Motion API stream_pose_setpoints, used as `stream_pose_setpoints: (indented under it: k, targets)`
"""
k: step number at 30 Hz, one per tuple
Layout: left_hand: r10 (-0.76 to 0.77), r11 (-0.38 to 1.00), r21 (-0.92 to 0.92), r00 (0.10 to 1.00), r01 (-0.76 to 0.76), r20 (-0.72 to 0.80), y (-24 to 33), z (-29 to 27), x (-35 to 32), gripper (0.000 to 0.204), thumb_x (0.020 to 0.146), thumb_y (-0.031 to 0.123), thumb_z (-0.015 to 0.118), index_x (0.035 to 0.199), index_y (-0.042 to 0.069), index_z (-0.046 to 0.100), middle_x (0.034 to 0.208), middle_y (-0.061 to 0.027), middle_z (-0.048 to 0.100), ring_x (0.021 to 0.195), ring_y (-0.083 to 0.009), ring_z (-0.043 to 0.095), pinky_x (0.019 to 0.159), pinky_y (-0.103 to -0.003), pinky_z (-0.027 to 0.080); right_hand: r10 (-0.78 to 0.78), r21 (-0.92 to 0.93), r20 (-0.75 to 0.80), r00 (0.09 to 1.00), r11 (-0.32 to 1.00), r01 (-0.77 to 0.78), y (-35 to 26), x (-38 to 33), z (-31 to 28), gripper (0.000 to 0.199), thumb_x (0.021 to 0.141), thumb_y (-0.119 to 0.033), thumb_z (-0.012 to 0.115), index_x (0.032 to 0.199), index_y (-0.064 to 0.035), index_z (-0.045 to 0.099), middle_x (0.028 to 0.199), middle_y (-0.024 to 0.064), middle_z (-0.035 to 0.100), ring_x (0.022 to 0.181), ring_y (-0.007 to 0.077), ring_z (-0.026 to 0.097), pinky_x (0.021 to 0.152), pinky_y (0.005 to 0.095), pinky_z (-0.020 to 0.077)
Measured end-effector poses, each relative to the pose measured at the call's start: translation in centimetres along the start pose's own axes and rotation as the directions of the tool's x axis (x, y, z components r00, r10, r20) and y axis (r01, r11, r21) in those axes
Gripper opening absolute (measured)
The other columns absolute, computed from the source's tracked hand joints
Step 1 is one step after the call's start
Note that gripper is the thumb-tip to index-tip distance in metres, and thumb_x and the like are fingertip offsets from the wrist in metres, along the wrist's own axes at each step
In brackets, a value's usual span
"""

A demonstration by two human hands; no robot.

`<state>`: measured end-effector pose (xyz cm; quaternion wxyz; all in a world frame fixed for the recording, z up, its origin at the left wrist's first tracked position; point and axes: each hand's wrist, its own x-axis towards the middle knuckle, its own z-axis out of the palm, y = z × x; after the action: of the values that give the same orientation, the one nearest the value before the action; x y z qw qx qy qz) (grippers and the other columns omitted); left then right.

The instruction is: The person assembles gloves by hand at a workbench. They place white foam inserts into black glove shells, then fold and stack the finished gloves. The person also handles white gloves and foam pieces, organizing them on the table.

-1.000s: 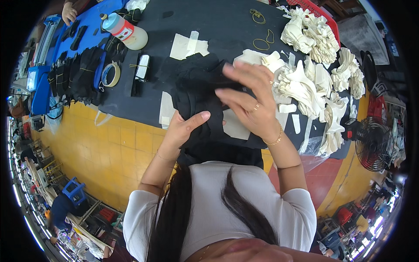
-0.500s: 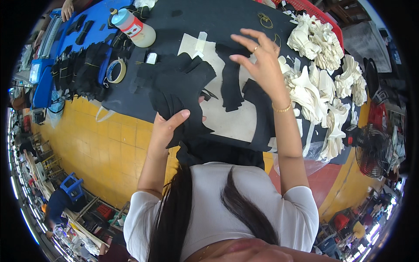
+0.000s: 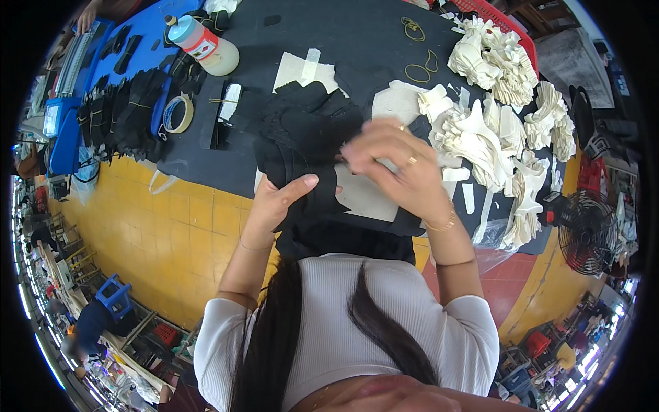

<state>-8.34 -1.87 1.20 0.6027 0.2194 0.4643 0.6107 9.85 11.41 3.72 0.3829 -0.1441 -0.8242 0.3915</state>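
Observation:
A stack of black cut fabric pieces [image 3: 309,130] spreads above the near side of the dark table. My left hand [image 3: 285,199] is closed on its near end, with the thumb on top and the other fingers mostly hidden underneath. At the stack's right edge is my right hand [image 3: 401,168], its fingers bent and smeared by motion; whether they pinch a piece I cannot make out. Under the fabric lies a pale sheet [image 3: 367,192], partly covered, with a strip of tape [image 3: 311,65] at its far edge.
Cream fabric bundles [image 3: 473,144] crowd the right side beside a red basket [image 3: 511,24]. Yellow rubber bands [image 3: 413,29] lie at the far side. Left are a glue bottle [image 3: 213,51], a tape roll [image 3: 178,113] and tied black bundles [image 3: 130,113]. A fan [image 3: 587,233] stands right.
My right hand has come down and left from above the pale sheet to the stack's edge. The black strip beside the stack no longer shows separately. The left hand has shifted slightly right with the fabric.

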Motion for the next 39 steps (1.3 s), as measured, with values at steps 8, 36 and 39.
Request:
stream_pose_setpoints:
  k: [8, 36, 39]
  targets:
    - [0.005, 1.0, 0.028, 0.999, -0.006, 0.048, 0.2, -0.6, 0.3, 0.055, 0.086, 0.003, 0.068, 0.135, -0.007, 0.046, 0.126, -0.0254, 0.059, 0.118, -0.036, 0.061, 0.084, -0.051, 0.062, 0.102, 0.55, 0.164, 0.981, 0.816, -0.176, -2.6, -4.7, -10.1, 0.013, 0.077, -0.003, 0.078, 0.081, 0.0025, 0.068, 0.077, 0.0116, 0.068, 0.065, 0.0207, 0.068, 0.058, 0.0282, 0.0533]
    - [0.011, 0.999, -0.046, 0.995, -0.016, -0.1, 1.0, -0.5, -0.2, 0.054, 0.082, 0.007, 0.07, 0.131, -0.008, 0.05, 0.118, -0.0234, 0.066, 0.079, -0.0318, 0.072, 0.068, -0.039, 0.063, -0.075, 0.553, 0.01, 0.997, 0.832, 0.057, -1.6, 0.1, -5.8, 0.015, 0.074, -0.005, 0.079, 0.087, -0.0023, 0.072, 0.08, 0.0056, 0.071, 0.074, 0.0182, 0.067, 0.073, 0.0357, 0.0497]
    - [0.038, 0.999, -0.03, 0.998, -0.04, -0.054, 1.8, -1.7, -0.3, 0.047, 0.085, 0.002, 0.068, 0.129, -0.006, 0.054, 0.118, -0.0223, 0.066, 0.09, -0.0309, 0.072, 0.079, -0.041, 0.062, 0.201, 0.31, 0.144, 0.969, 0.921, -0.237, 1.5, 1.7, -7.0, 0.014, 0.078, -0.004, 0.075, 0.091, -0.0013, 0.072, 0.089, 0.0079, 0.072, 0.08, 0.0181, 0.068, 0.075, 0.03, 0.052]
